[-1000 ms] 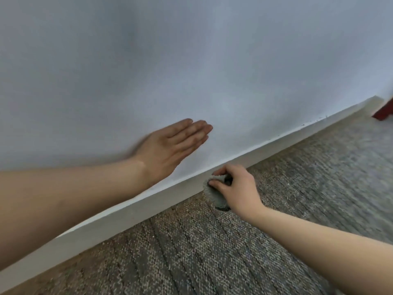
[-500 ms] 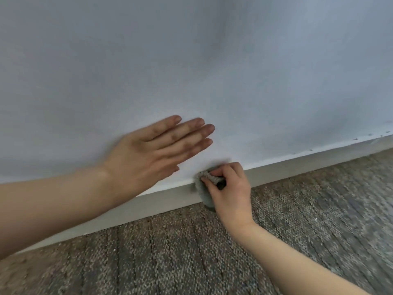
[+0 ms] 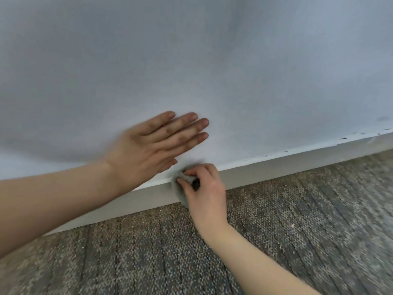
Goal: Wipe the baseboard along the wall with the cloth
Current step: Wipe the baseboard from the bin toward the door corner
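Against the long white baseboard (image 3: 276, 167) our right hand (image 3: 204, 192) pinches the small grey bunched cloth (image 3: 178, 191) in curled fingers (image 3: 197, 169), left hand (image 3: 148, 150) open and flat at the pale wall (image 3: 234, 71), so we should press evenly, sliding along.

one view only, from a wide-angle camera worn on the person's head. it looks forward and down at the foot of the wall (image 3: 234, 60), from close by. the wall fills the upper half. the baseboard (image 3: 276, 169) crosses the frame on a slant, low at the left and higher at the right, and the carpet (image 3: 148, 252) takes the lower part. the forearms come in from the left edge and the bottom right corner. the left hand (image 3: 153, 145) and the right hand (image 3: 204, 192) with the cloth (image 3: 180, 188) lie near the middle of the frame. the right edge is blurred.
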